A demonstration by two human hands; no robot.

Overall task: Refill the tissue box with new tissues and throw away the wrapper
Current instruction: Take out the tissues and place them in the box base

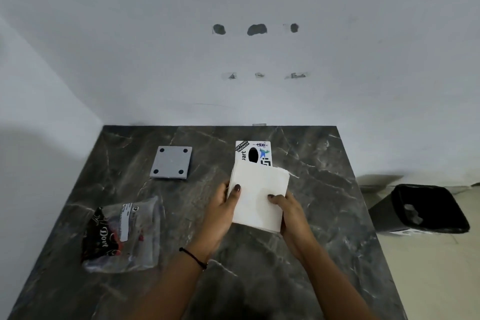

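Your left hand (220,205) and right hand (291,210) had fingers pinching the tissue stack (258,197) from both sides, tissue box (253,153) just beyond them; a loose pinch risked sheets fanning apart.

On the desk (298,280): one stack of white tissues (259,197) near the middle, one white tissue box (253,153) toward the back edge, one grey square plate (171,166) back left with four holes, one clear plastic wrapper (122,234) at the left edge. Two hands: left hand (220,210), right hand (293,213). One black bin (426,209) off the right edge.
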